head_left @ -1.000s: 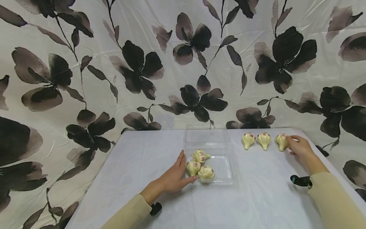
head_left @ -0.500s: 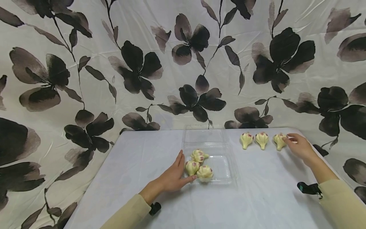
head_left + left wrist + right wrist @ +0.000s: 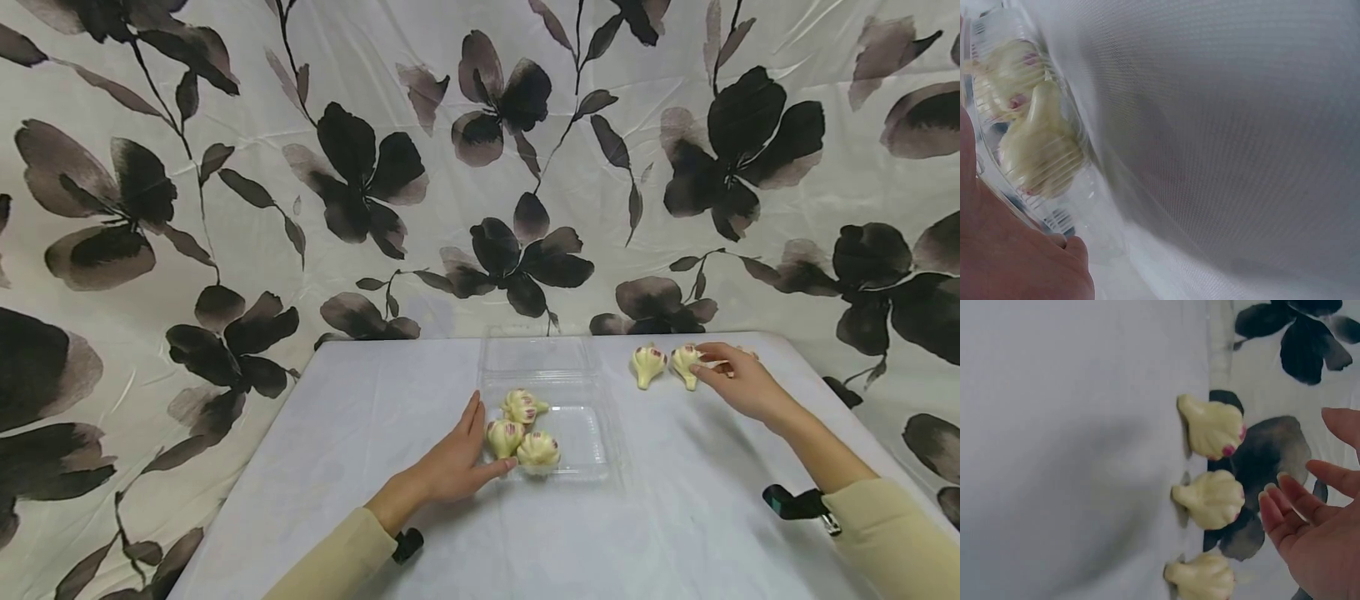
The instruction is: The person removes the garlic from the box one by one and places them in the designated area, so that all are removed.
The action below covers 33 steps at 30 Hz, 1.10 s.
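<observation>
My left hand [image 3: 456, 462] lies along the left side of a clear plastic clamshell box [image 3: 588, 442], fingers straight and thumb across its front corner. Inside are three pale garlic bulbs [image 3: 538, 452] with purplish marks, also visible through the ribbed wall [image 3: 1041, 156]. At the table's far right, my right hand [image 3: 742, 385] reaches over a row of three more garlic bulbs [image 3: 648, 367]. Its fingers are spread and loosely bent, close to the middle bulb [image 3: 1211, 500] with a gap in the right wrist view. The rightmost bulb [image 3: 1204, 578] is mostly hidden behind this hand in the head view.
The box's lid [image 3: 536, 357] is folded back toward the table's far edge. A white cloth covers the table [image 3: 360, 417]. Close behind it hangs a white curtain [image 3: 420, 200] with dark flowers. Small black wrist cameras [image 3: 795, 502] sit at both sleeves.
My right hand has left the rightmost garlic bulb and shifted left to the middle one, with all three bulbs staying in place. My left hand keeps its place on the box.
</observation>
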{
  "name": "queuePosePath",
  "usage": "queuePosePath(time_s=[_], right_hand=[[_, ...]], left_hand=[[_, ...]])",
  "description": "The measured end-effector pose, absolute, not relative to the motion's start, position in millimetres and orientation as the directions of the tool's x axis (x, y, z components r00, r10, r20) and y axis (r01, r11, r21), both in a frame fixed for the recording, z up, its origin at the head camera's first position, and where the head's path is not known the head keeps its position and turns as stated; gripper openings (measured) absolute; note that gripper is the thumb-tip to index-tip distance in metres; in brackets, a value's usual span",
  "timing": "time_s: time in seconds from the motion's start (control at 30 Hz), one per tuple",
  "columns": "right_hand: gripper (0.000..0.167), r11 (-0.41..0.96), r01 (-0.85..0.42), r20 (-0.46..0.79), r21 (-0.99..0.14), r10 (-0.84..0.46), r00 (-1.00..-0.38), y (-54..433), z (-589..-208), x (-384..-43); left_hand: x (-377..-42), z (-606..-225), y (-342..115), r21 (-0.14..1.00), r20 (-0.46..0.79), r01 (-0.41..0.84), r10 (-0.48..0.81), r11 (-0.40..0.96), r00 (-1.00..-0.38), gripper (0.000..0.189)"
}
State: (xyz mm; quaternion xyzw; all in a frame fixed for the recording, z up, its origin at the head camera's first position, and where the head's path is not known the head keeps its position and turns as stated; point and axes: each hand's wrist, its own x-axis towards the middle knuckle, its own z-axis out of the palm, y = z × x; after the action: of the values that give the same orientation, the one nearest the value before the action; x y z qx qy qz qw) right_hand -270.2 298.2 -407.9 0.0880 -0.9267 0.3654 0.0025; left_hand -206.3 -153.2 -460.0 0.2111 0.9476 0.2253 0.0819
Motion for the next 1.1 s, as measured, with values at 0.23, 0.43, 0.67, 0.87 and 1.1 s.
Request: queuePosePath(time_s=[0.23, 0.43, 0.67, 0.87, 1.1], right_hand=[[0.055, 0.681, -0.262, 0.102, -0.684, -0.266, -0.958, 269.4, -402.7, -263.0], [0.049, 0.627, -0.392, 0.179, -0.673, -0.377, -0.909, 249.7, -400.9, -255.9], [0.041, 0.551, -0.522, 0.23, -0.651, -0.513, -0.827, 228.8, -403.2, -251.0], [0.04, 0.527, -0.565, 0.21, -0.635, -0.586, -0.783, 210.9, -410.1, -250.2], [0.038, 0.481, -0.608, 0.194, -0.632, -0.661, -0.725, 190.3, -421.9, -251.5]], left_hand=[[-206.6, -457.4, -152.8, 0.461, -0.068, 0.36, 0.437, 0.811, -0.897, 0.111], [-207.1, -457.9, -152.2, 0.466, -0.072, 0.36, 0.441, 0.808, -0.895, 0.111], [-206.9, -457.7, -152.3, 0.465, -0.067, 0.362, 0.44, 0.808, -0.896, 0.111], [-206.7, -457.5, -151.9, 0.463, -0.073, 0.356, 0.435, 0.812, -0.897, 0.112], [-207.9, -457.6, -152.2, 0.467, -0.074, 0.358, 0.439, 0.809, -0.895, 0.112]])
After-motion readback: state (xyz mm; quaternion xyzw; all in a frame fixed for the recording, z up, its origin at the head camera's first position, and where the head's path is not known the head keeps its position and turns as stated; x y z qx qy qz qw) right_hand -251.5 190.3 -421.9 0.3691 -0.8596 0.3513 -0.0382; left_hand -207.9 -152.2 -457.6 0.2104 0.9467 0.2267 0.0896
